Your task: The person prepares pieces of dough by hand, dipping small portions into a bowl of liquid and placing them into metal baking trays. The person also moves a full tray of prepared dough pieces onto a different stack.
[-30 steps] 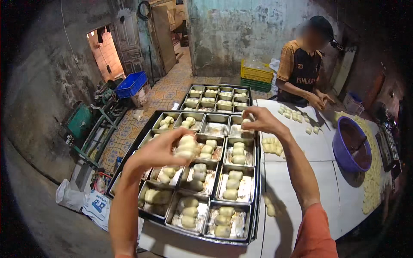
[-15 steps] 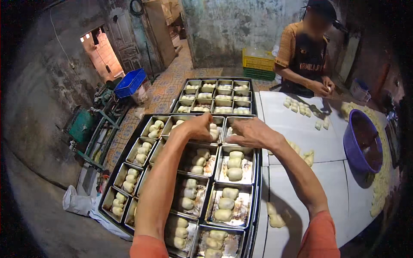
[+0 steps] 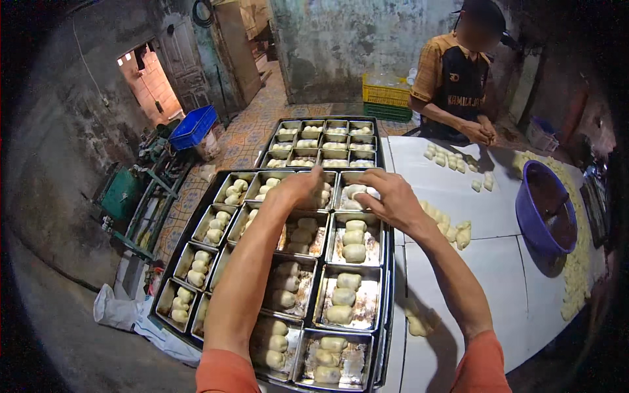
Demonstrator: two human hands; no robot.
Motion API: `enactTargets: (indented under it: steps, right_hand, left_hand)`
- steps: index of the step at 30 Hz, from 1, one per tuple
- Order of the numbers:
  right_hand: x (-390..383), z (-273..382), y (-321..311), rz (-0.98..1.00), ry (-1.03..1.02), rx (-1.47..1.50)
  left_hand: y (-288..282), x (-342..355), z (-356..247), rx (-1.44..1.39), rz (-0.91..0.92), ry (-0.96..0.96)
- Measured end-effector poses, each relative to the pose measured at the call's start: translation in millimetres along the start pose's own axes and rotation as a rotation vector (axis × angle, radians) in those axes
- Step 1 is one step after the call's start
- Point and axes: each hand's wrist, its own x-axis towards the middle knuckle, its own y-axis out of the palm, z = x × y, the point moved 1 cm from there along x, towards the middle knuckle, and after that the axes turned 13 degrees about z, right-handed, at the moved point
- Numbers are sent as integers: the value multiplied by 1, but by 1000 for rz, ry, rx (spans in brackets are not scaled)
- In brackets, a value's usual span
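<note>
My right hand [image 3: 398, 204] reaches into a metal loaf tin [image 3: 343, 182] in the far row of the near tray. Its thumb and fingers close round a pale dough piece [image 3: 373, 192], with another dough piece [image 3: 356, 190] beside it. My left hand [image 3: 298, 188] is over the neighbouring tin, next to its dough pieces [image 3: 324, 192]. Its fingers are mostly hidden behind the back of the hand. Nearer to me, a tin holds a row of rounded dough pieces [image 3: 354, 253], and similar rows lie in the other tins.
Another tray of filled tins [image 3: 322, 124] stands beyond. On the right, a white table [image 3: 458, 281] carries dough lumps [image 3: 452, 226] and a purple basin [image 3: 524, 209]. Across it a person [image 3: 452, 85] handles something small. Green machinery [image 3: 124, 193] and a blue crate [image 3: 194, 126] are at left.
My right hand has lifted and drawn slightly back, so dough in its tin shows more. My left hand has shifted slightly. The view has moved a little.
</note>
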Motion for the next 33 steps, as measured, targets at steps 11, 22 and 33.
enactTargets:
  steps: [11, 22, 33]
  right_hand:
    - [-98, 100, -36, -122, 434, 190]
    - [-186, 244, -10, -50, 913, 427]
    - [-148, 270, 7, 92, 1183, -89]
  left_hand:
    - [-27, -34, 33, -49, -137, 436]
    - [12, -247, 233, -208, -449, 346]
    - [144, -263, 276, -1622, -204, 376]
